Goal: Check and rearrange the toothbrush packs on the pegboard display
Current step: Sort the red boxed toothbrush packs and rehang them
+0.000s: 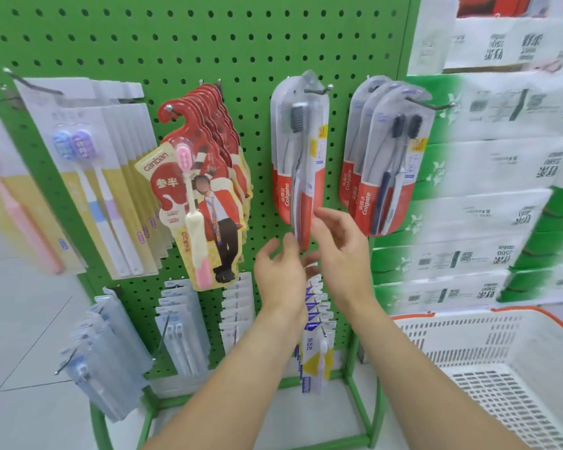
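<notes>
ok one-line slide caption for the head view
Both hands, left hand and right hand, handle a Colgate toothbrush pack hanging on the green pegboard.
</notes>
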### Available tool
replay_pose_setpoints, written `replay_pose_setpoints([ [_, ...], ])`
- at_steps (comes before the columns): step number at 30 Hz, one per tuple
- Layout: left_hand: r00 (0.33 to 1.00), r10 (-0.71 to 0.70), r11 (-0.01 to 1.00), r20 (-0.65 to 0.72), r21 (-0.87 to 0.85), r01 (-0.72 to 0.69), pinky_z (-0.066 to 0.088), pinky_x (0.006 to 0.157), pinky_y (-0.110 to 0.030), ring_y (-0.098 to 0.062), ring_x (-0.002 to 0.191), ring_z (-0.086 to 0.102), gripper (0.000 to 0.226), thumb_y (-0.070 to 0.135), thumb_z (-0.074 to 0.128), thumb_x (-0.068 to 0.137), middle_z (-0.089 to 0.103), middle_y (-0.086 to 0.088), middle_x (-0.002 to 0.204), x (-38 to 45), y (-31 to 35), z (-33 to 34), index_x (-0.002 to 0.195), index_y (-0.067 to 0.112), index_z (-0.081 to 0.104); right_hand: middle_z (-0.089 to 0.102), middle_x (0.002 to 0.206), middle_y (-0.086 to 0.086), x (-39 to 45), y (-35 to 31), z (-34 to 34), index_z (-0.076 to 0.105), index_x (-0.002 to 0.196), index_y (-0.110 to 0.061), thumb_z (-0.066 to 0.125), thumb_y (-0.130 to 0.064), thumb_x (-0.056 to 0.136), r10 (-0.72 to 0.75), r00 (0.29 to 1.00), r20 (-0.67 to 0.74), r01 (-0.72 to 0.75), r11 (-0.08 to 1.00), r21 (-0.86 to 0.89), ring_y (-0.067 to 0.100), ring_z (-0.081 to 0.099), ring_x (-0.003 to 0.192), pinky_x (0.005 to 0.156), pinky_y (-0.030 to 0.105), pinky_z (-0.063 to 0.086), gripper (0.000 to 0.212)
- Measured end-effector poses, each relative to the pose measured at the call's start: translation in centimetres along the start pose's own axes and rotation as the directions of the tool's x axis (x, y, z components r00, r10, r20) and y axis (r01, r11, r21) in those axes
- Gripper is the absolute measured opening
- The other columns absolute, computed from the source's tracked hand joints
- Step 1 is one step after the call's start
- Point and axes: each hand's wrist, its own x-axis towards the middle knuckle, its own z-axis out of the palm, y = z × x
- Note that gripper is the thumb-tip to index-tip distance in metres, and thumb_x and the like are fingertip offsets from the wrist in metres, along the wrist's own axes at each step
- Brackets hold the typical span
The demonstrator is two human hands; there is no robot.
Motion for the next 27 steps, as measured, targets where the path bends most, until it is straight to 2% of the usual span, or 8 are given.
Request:
replay_pose_setpoints([
  [3, 1.000, -0.028, 0.999, 0.010, -0.038, 0.028, 0.054, 0.057, -0.026, -0.018, 0.067, 0.068, 0.044, 0.018, 0.060, 0.101, 0.074, -0.017, 0.101, -0.1, 0.0, -0.5, 0.136, -0.006, 0.051, 0.070, 0.096, -0.005, -1.0, 0.0, -0.9, 0.066, 0.110, -0.013, 0.060, -0.015, 0.100, -0.101, 0.993, 0.064, 0.101, 0.995, 0.001, -0.001, 0.067, 0.085, 0.074, 0.017, 0.052, 0.012],
  [5, 0.999, -0.022, 0.998, 0.042, -0.055, 0.024, 0.056, 0.061, -0.025, -0.021, 0.074, 0.071, 0.037, 0.015, 0.060, 0.100, 0.075, -0.018, 0.102, -0.5, 0.1, -0.6, 0.131, -0.006, 0.056, 0.072, 0.092, -0.004, -1.4, -0.1, -1.0, 0.067, 0.106, -0.018, 0.060, -0.017, 0.099, -0.153, 0.985, 0.084, 0.156, 0.987, -0.030, 0.006, 0.069, 0.085, 0.074, 0.023, 0.055, 0.010],
  [8, 0.991, -0.012, 0.999, 0.132, -0.040, 0.017, 0.060, 0.070, -0.031, -0.029, 0.089, 0.075, 0.028, 0.013, 0.060, 0.099, 0.075, -0.018, 0.105, -1.4, 0.2, -0.6, 0.123, -0.002, 0.061, 0.073, 0.091, -0.008, -1.1, -0.1, -0.8, 0.066, 0.099, -0.032, 0.059, -0.014, 0.101, -0.186, 0.982, 0.018, 0.187, 0.977, -0.104, 0.012, 0.070, 0.083, 0.075, 0.035, 0.058, 0.019],
  [16, 0.972, 0.081, 0.959, 0.222, 0.250, -0.137, 0.061, 0.085, -0.048, -0.026, 0.088, 0.076, 0.030, 0.024, 0.059, 0.100, 0.077, -0.009, 0.102, -2.8, 1.7, -1.8, 0.123, 0.006, 0.055, 0.073, 0.107, -0.004, -0.8, -0.3, -0.8, 0.066, 0.123, -0.011, 0.047, -0.008, 0.105, -0.197, 0.980, -0.003, 0.195, 0.971, -0.140, 0.002, 0.068, 0.094, 0.080, 0.013, 0.050, 0.025],
  [19, 0.956, 0.140, 0.910, 0.257, 0.347, -0.227, 0.063, 0.077, -0.042, -0.024, 0.083, 0.076, 0.027, 0.028, 0.055, 0.102, 0.077, -0.007, 0.101, -2.9, 2.4, -2.2, 0.119, 0.007, 0.057, 0.070, 0.109, -0.012, -0.8, -0.5, -1.0, 0.064, 0.126, -0.010, 0.045, -0.008, 0.106, -0.194, 0.980, 0.032, 0.197, 0.965, -0.176, -0.006, 0.064, 0.096, 0.081, 0.008, 0.046, 0.028],
  [22, 0.934, 0.185, 0.863, 0.306, 0.403, -0.304, 0.060, 0.066, -0.027, -0.018, 0.076, 0.076, 0.014, 0.025, 0.052, 0.103, 0.078, -0.005, 0.090, -3.5, 2.9, -2.9, 0.108, 0.013, 0.058, 0.072, 0.101, -0.012, -1.7, 0.3, -1.8, 0.066, 0.119, -0.018, 0.045, -0.009, 0.107, -0.139, 0.987, 0.076, 0.151, 0.970, -0.188, 0.001, 0.065, 0.091, 0.079, 0.014, 0.048, 0.026],
  [24, 0.915, 0.168, 0.828, 0.367, 0.451, -0.333, 0.057, 0.064, -0.021, -0.015, 0.074, 0.075, 0.011, 0.021, 0.051, 0.103, 0.078, -0.003, 0.085, -4.2, 2.8, -3.9, 0.103, 0.013, 0.058, 0.072, 0.093, -0.009, -2.6, 0.8, -2.8, 0.066, 0.110, -0.020, 0.046, -0.009, 0.106, -0.042, 0.994, 0.103, 0.056, 0.989, -0.136, 0.006, 0.065, 0.082, 0.074, 0.022, 0.050, 0.024],
  [27, 0.894, 0.060, 0.786, 0.445, 0.530, -0.317, 0.055, 0.060, -0.017, -0.009, 0.071, 0.074, 0.010, 0.012, 0.052, 0.103, 0.078, 0.002, 0.082, -4.8, 2.6, -6.2, 0.101, 0.007, 0.060, 0.071, 0.083, 0.006, -3.9, 0.7, -4.8, 0.066, 0.101, -0.009, 0.057, -0.012, 0.100, 0.124, 0.958, 0.260, -0.115, 0.992, -0.048, 0.017, 0.062, 0.071, 0.066, 0.032, 0.051, 0.010],
])
